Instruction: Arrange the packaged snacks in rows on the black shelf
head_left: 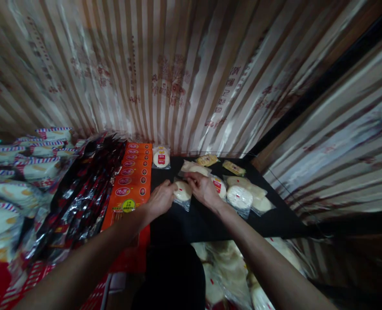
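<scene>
**Thin wrapper, two pinches, crowded neighbours**

The round packet (182,192) lies between the two hands, over the dark bench (178,230); whether it rests there or is slightly raised, I cannot tell. The likeliest trouble is the wrapper: it looks thin and slick, so a pull from both sides at once could split it or let it slide from a pinch. Too hard a squeeze might also crack the pale disc inside, if it is brittle. A sweep of the right hand (205,188) could drag its neighbours, since they lie so close.

The left hand (161,198) has its fingers narrowed on the packet's left edge. The right hand's fingers are drawn together at its upper right edge, seemingly on the wrapper; the dim light hides the exact contact. The disc's face sits between and just below both sets of fingertips.

Beyond the right fingers lies a pale pack (197,168); beside that hand is a red-labelled packet (219,186), then a white packet (239,197). Two yellow packs, one nearer (207,160) and one farther right (234,168), sit at the back. Left of the left hand are overlapping orange packs (131,172), then dark packs (84,193).
</scene>
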A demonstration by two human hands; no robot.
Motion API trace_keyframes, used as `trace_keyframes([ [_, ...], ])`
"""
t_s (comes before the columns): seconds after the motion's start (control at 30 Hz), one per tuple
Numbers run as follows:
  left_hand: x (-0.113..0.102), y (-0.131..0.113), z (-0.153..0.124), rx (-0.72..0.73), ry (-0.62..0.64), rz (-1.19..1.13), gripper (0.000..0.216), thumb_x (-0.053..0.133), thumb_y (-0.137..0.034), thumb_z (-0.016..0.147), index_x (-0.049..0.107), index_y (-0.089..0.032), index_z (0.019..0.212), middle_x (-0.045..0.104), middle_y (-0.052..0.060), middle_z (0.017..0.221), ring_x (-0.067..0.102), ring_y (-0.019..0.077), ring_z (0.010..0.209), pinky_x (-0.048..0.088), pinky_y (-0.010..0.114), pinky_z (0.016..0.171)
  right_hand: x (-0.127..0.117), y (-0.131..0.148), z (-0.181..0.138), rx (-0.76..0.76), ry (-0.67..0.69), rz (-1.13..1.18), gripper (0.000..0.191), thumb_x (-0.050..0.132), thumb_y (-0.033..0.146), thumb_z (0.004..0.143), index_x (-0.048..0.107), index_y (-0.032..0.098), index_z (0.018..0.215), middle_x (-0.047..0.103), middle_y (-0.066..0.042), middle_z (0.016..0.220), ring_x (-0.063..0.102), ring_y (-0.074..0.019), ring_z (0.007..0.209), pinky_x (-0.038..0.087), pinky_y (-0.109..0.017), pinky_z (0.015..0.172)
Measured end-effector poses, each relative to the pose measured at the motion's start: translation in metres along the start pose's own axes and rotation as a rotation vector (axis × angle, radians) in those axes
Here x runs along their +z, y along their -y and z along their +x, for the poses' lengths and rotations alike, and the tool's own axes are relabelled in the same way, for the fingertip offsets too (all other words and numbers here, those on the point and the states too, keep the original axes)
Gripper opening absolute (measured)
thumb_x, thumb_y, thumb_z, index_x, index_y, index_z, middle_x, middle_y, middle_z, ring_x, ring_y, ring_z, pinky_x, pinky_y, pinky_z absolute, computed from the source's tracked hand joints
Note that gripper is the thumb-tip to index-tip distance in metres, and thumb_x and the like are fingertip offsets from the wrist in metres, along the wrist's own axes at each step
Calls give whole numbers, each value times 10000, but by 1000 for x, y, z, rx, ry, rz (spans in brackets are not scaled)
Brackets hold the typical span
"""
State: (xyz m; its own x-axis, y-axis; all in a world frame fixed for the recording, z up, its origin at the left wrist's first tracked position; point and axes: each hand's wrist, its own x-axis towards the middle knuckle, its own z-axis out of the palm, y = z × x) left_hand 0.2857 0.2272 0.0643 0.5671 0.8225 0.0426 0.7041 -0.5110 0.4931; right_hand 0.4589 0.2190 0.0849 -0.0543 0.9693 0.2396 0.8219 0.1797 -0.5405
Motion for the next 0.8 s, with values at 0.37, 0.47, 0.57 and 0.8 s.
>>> trace_keyframes([
  [0.37, -49, -6, -8, -597, -123, -1211, 147, 541, -10, 760, 619, -119, 699, 560, -28, 518, 493, 47, 441, 406, 159, 486, -11, 9, -14, 153, 358, 489, 409, 435, 95, 702, 655, 176, 1037, 670, -31, 1083, 596, -162, 1021, 400, -364, 979],
  [0.47, -57, -5, -8, -684, -149, -1366, 120, 581, -1, 736, 620, -107, 698, 605, -2, 572, 538, 48, 474, 444, 156, 520, -14, 11, -17, 92, 433, 615, 392, 515, 183, 737, 608, 193, 1119, 656, -24, 1107, 585, -164, 1020, 401, -360, 963],
  [0.57, -58, -5, -3, -707, -139, -1394, 126, 569, 9, 738, 621, -95, 689, 607, 8, 578, 546, 46, 477, 457, 150, 523, -10, 12, -19, 104, 406, 624, 353, 567, 315, 764, 616, 175, 1085, 673, -28, 1029, 597, -167, 954, 434, -341, 901],
  [0.8, -61, -4, 11, -753, -164, -1392, 113, 560, -26, 765, 601, -115, 709, 554, -32, 527, 502, 27, 430, 413, 122, 463, 9, 11, -8, 101, 244, 517, 298, 522, 364, 786, 640, 155, 963, 665, -10, 818, 588, -159, 762, 461, -304, 757],
])
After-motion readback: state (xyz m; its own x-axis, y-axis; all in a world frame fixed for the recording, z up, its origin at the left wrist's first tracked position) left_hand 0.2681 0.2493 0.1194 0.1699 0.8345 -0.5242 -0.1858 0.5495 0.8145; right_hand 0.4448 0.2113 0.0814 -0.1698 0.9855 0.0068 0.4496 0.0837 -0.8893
